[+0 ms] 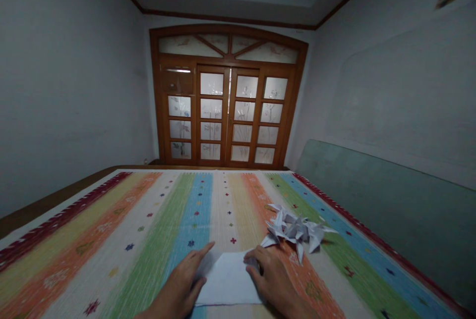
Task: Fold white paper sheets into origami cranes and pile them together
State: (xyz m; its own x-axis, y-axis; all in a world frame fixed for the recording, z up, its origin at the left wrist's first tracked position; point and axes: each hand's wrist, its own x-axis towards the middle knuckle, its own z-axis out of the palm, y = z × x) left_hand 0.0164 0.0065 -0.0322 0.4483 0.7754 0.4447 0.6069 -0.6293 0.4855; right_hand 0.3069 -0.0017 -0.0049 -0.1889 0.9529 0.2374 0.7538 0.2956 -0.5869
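Note:
A white sheet of paper lies on the striped cloth right in front of me, its upper left corner slanting as if folded. My left hand rests along the paper's left side, index finger stretched forward and thumb apart on the sheet. At the right edge, my right hand has its fingers curled over the paper, with the thumb close to the index finger. Just beyond the right hand sits a pile of several folded paper cranes, pale with pointed wings, touched by neither hand.
A multicoloured striped cloth covers the bed or table. A pale green headboard-like panel runs along the right wall. Wooden sliding doors with glass panes stand at the far end.

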